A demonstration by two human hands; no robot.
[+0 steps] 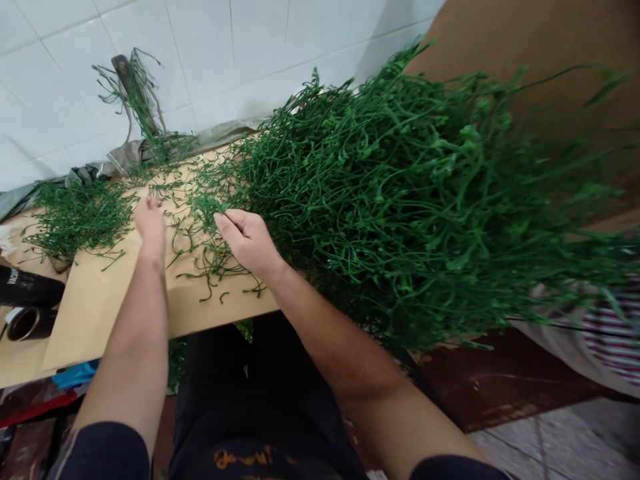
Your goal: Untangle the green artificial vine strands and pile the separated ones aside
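Note:
A big heap of green plastic plant stems (400, 193) fills the right and middle of the cardboard-covered work surface (100, 300). My right hand (247, 240) is at the heap's left edge, fingers curled and pinched on a few thin green stems. My left hand (150, 227) reaches forward over loose stems scattered on the cardboard; its fingers are foreshortened, and whether it holds anything I cannot tell. A smaller pile of green stems (80, 217) lies to the left of it.
A white tiled wall (210, 53) stands behind the surface, with a dark stick wrapped in stems (135, 93) leaning on it. A black bottle (27, 287) and a roll of tape (27, 323) lie at the left edge. Brown cardboard (525, 40) rises at the upper right.

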